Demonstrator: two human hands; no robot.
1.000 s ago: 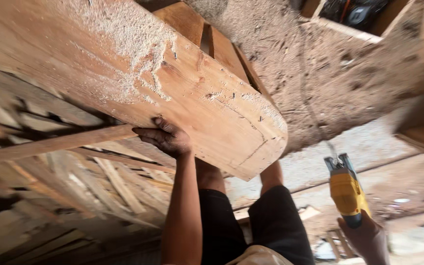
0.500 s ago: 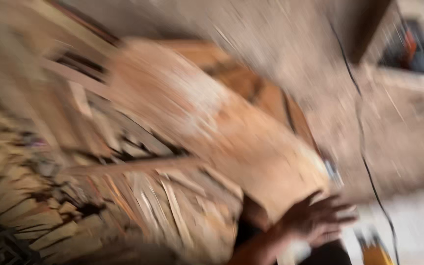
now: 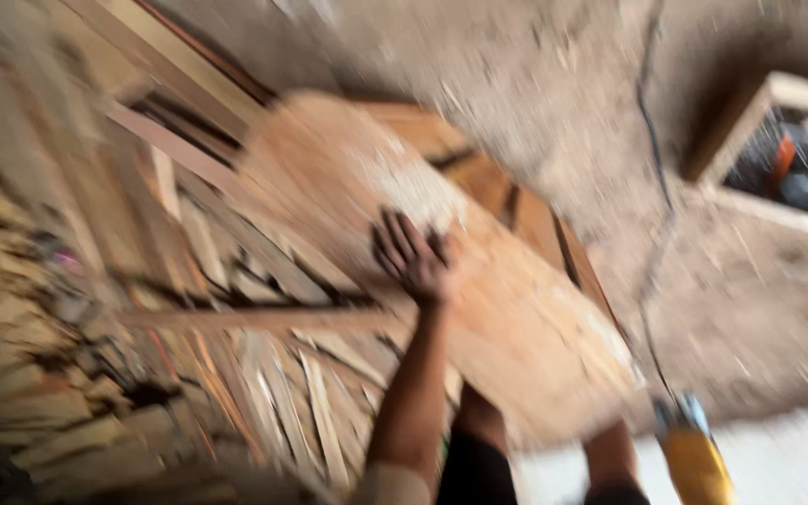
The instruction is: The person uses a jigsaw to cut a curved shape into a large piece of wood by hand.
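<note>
Since a second ago the left hand has moved off the edge of the wide tan wooden plank with a rounded end and up onto its top face; view has also swung, so more of the plank's length shows. Frame is motion-blurred.

Left grip: fingers spread apart, palm flat on the plank, just below the patch of pale sawdust. Not clamped on anything, pressing only.

Right hand: not visible. The yellow power tool with a blue collar sits just past the plank's rounded end, at the bottom edge; can't tell whether a hand is closed on it. Thin dark cord runs up from the tool along the plank's right side.

Plank position: over the person's legs, rounded end nearest the knees. Long axis runs diagonally, upper left to lower right; rounded end points lower right towards the tool. Pile of thin wood offcuts lies left of and under the plank; dusty ground to its right.

Judgement on doing this well: keep the palm flat and weight centred across the plank's width so it doesn't rock, and keep the fingers and the cord well clear of the tool.
</note>
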